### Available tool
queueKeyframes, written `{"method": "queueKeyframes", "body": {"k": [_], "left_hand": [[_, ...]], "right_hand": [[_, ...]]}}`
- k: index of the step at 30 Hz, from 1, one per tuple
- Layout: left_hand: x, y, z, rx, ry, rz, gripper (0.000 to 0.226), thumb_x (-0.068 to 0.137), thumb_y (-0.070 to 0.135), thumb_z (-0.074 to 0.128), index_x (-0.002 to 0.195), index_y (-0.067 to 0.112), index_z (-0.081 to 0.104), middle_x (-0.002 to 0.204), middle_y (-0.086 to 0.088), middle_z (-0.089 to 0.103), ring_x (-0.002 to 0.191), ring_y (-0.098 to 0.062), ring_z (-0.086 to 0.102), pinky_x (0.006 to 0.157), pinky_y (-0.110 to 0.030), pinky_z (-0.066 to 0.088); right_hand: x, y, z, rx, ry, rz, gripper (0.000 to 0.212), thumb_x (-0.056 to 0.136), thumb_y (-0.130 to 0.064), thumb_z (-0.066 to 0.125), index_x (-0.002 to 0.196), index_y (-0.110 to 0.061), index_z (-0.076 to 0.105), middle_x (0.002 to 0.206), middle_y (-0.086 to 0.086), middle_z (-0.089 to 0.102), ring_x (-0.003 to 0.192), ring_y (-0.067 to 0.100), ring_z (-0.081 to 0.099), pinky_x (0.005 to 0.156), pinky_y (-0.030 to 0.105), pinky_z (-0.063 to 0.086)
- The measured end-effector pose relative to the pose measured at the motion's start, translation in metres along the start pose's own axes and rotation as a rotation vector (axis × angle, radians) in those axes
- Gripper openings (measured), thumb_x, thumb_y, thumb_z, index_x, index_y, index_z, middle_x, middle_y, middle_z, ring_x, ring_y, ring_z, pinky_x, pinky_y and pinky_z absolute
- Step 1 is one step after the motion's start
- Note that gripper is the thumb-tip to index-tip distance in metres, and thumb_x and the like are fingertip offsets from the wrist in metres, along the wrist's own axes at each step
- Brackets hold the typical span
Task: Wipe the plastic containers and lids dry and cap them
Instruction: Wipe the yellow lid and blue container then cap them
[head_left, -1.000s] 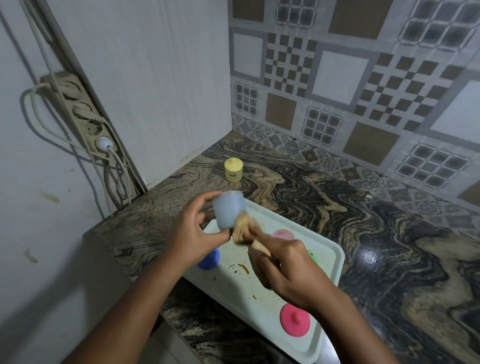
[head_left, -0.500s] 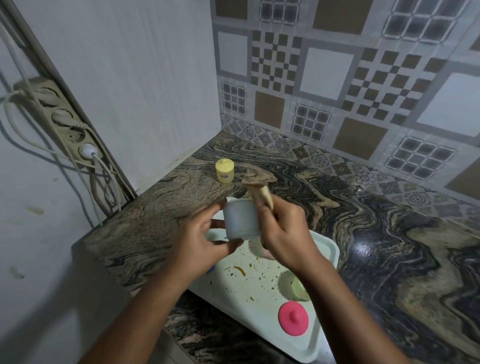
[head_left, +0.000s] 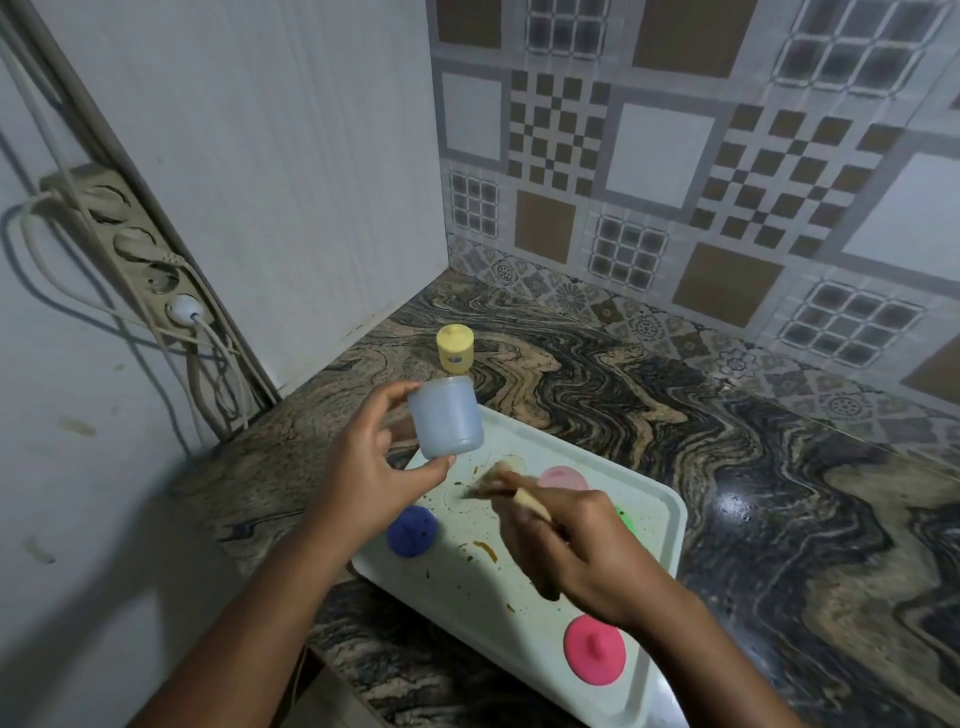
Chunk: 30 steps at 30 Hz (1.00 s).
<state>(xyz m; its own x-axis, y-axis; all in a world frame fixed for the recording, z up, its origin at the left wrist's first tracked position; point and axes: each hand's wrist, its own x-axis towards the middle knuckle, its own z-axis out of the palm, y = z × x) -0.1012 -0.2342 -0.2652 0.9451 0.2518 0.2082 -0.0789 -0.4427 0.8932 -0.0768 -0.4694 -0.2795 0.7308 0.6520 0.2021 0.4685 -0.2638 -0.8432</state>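
Fingers (head_left: 392, 397) of left hand (head_left: 374, 483) pinching blue container (head_left: 447, 415) top and bottom, above 10 o'clock corner of tray (head_left: 667, 525); right hand (head_left: 582, 551) gripping cloth (head_left: 498, 480), apart at 5 o'clock. Risk: thin two-point hold on possibly wet plastic, likely to slip and fall.

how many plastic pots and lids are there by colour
yellow: 1, yellow capped pot on the counter
blue: 2, blue pot in the left hand, blue lid at the edge of the tray
pink: 2, pale pink piece and bright pink lid on the tray
green: 1, green piece half hidden by the right hand
total: 6
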Motion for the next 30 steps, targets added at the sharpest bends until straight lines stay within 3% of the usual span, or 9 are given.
{"method": "queueKeyframes", "body": {"k": [3, 7, 10, 13, 15, 18, 21, 25, 30], "left_hand": [[-0.002, 0.003, 0.001, -0.004, -0.052, -0.007, 0.082, 0.073, 0.01, 0.086, 0.134, 0.05, 0.046, 0.129, 0.031, 0.052, 0.106, 0.009, 0.064, 0.084, -0.02, 0.054], [-0.005, 0.007, 0.005, 0.036, -0.016, 0.022, 0.078, 0.069, 0.017, 0.09, 0.131, 0.043, 0.051, 0.123, 0.029, 0.057, 0.108, 0.015, 0.059, 0.085, -0.021, 0.056], [-0.005, 0.009, 0.012, 0.059, -0.033, 0.106, 0.079, 0.066, 0.014, 0.092, 0.131, 0.038, 0.054, 0.127, 0.017, 0.056, 0.114, 0.016, 0.053, 0.086, -0.009, 0.051], [-0.003, 0.006, 0.02, 0.031, -0.05, 0.156, 0.082, 0.065, 0.012, 0.092, 0.136, 0.025, 0.055, 0.13, 0.005, 0.055, 0.118, -0.01, 0.062, 0.093, -0.019, 0.053], [-0.002, 0.005, 0.023, -0.001, -0.018, 0.161, 0.081, 0.065, 0.015, 0.092, 0.136, 0.025, 0.053, 0.13, 0.007, 0.054, 0.115, -0.018, 0.065, 0.091, -0.025, 0.056], [0.0, 0.001, 0.022, -0.031, 0.037, 0.156, 0.079, 0.065, 0.022, 0.089, 0.136, 0.024, 0.055, 0.131, 0.009, 0.054, 0.117, -0.019, 0.064, 0.093, -0.037, 0.058], [0.002, -0.001, 0.013, -0.067, 0.053, 0.083, 0.085, 0.064, 0.005, 0.091, 0.133, 0.038, 0.055, 0.135, 0.006, 0.058, 0.111, -0.013, 0.068, 0.088, -0.043, 0.06], [0.002, 0.002, 0.002, -0.058, 0.013, 0.013, 0.086, 0.069, 0.003, 0.088, 0.133, 0.049, 0.053, 0.128, 0.018, 0.062, 0.096, -0.008, 0.073, 0.075, -0.052, 0.062], [-0.002, 0.004, 0.001, 0.009, -0.045, 0.035, 0.089, 0.075, 0.012, 0.086, 0.138, 0.058, 0.042, 0.138, 0.017, 0.054, 0.103, 0.002, 0.068, 0.087, -0.034, 0.06]], "right_hand": [[0.003, -0.003, -0.009, 0.196, 0.242, 0.104, 0.036, 0.101, -0.028, 0.046, 0.073, -0.01, 0.061, 0.054, 0.008, 0.058, 0.047, 0.025, 0.051, 0.051, 0.036, 0.05], [0.026, -0.013, -0.019, 0.334, 0.475, 0.108, 0.043, 0.102, -0.022, 0.048, 0.081, 0.015, 0.054, 0.064, 0.005, 0.051, 0.058, 0.009, 0.046, 0.05, 0.024, 0.038], [0.043, -0.02, -0.019, 0.256, 0.463, 0.076, 0.041, 0.101, -0.027, 0.047, 0.078, 0.008, 0.053, 0.062, 0.002, 0.051, 0.056, 0.008, 0.045, 0.052, 0.029, 0.04], [0.049, -0.02, -0.011, 0.096, 0.346, 0.05, 0.033, 0.101, -0.037, 0.045, 0.075, -0.02, 0.057, 0.057, 0.002, 0.053, 0.052, 0.027, 0.047, 0.052, 0.048, 0.044], [0.047, -0.016, -0.004, 0.051, 0.254, 0.032, 0.025, 0.103, -0.038, 0.044, 0.092, -0.038, 0.067, 0.057, -0.007, 0.06, 0.048, 0.03, 0.05, 0.05, 0.05, 0.046], [0.039, -0.009, 0.004, -0.034, 0.226, 0.044, 0.032, 0.101, -0.047, 0.04, 0.116, -0.032, 0.064, 0.057, -0.004, 0.06, 0.05, 0.027, 0.055, 0.059, 0.047, 0.054], [0.025, -0.005, 0.007, -0.1, 0.212, -0.037, 0.034, 0.102, -0.036, 0.045, 0.127, -0.025, 0.066, 0.062, -0.01, 0.053, 0.052, 0.002, 0.049, 0.061, 0.037, 0.053], [0.006, 0.0, 0.01, -0.091, 0.016, -0.08, 0.018, 0.105, -0.024, 0.043, 0.103, -0.028, 0.06, 0.059, -0.006, 0.051, 0.054, 0.014, 0.051, 0.084, 0.048, 0.056], [0.0, -0.005, 0.002, 0.184, 0.296, 0.085, 0.034, 0.103, -0.019, 0.048, 0.073, -0.007, 0.06, 0.055, -0.001, 0.058, 0.053, 0.002, 0.051, 0.055, 0.022, 0.041]]}}
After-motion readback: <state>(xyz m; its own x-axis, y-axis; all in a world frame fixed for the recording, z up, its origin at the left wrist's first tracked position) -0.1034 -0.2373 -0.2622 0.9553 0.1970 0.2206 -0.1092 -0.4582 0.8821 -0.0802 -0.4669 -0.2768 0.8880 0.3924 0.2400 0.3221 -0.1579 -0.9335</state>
